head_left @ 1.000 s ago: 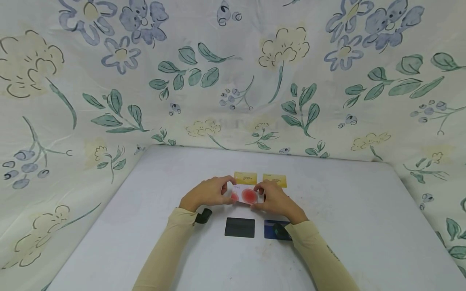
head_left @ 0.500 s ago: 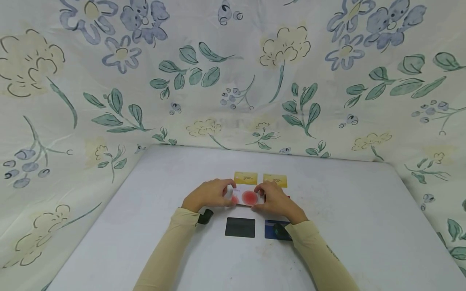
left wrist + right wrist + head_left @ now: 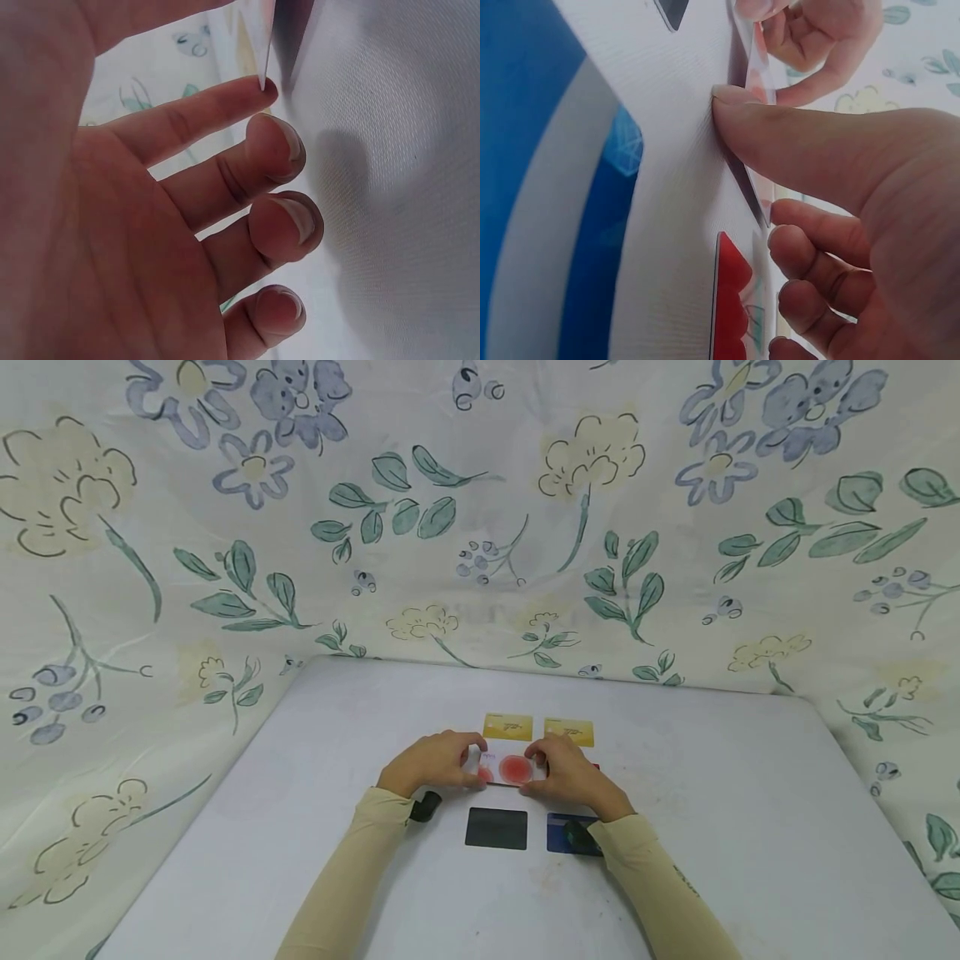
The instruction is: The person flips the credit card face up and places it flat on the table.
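A white card with red circles [image 3: 507,765] is held between both hands, tilted over the table. My left hand [image 3: 438,762] pinches its left end; in the left wrist view the card's thin edge [image 3: 268,52] meets the index fingertip, the other fingers bent below it. At the opposite end my right hand [image 3: 572,774] pinches the card by thumb and index finger. The right wrist view shows the right thumb [image 3: 802,142] along the card's lower edge, close over the table. A red card [image 3: 731,307] lies just beside it, mostly hidden by the right hand in the head view.
Two yellow cards [image 3: 508,727] lie side by side behind the hands. In front lie a black card [image 3: 497,828] and a blue card [image 3: 558,832], the latter partly covered by the right wrist's camera. Floral cloth [image 3: 480,527] hangs around the white table [image 3: 712,827].
The held card has come slightly nearer and lower, and both hands with it. A sliver of the red card now shows beside the right hand.
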Action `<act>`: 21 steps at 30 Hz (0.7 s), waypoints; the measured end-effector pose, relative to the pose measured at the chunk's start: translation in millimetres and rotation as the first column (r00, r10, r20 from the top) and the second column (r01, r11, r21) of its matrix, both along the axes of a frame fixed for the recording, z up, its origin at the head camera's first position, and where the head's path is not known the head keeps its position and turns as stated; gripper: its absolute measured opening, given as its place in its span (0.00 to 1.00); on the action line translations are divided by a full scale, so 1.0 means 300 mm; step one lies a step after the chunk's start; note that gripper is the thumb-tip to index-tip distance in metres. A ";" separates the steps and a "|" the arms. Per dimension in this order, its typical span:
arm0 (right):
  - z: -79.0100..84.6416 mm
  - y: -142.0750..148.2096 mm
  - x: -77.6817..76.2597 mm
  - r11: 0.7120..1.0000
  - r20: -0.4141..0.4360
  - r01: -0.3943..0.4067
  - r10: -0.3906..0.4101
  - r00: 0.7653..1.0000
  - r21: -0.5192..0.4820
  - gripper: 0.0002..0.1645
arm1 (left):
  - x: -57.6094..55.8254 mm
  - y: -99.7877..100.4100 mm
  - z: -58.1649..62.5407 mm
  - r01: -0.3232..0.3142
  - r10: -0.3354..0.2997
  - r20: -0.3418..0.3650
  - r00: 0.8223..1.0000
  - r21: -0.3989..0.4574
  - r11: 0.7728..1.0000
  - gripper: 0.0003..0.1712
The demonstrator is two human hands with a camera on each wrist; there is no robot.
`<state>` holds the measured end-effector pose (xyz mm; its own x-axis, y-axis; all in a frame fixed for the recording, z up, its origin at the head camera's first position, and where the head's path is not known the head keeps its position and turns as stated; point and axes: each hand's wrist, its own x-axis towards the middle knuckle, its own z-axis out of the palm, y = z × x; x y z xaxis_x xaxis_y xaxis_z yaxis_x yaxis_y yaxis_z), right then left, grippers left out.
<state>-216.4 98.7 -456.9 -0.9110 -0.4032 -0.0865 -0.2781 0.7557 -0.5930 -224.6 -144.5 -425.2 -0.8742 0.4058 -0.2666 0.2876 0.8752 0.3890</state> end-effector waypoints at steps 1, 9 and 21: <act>0.000 0.000 -0.001 1.000 0.005 0.000 0.000 1.000 -0.001 0.30 | 0.000 0.000 -0.001 -0.004 0.004 0.001 1.000 -0.004 1.000 0.29; 0.000 -0.002 -0.006 1.000 0.042 0.017 -0.017 0.999 -0.016 0.30 | -0.003 0.004 -0.008 -0.026 0.026 -0.001 1.000 -0.029 0.999 0.30; -0.009 -0.002 -0.015 0.999 0.032 0.005 -0.004 0.999 -0.040 0.28 | 0.001 0.004 -0.004 -0.037 0.037 0.000 0.999 -0.037 0.999 0.30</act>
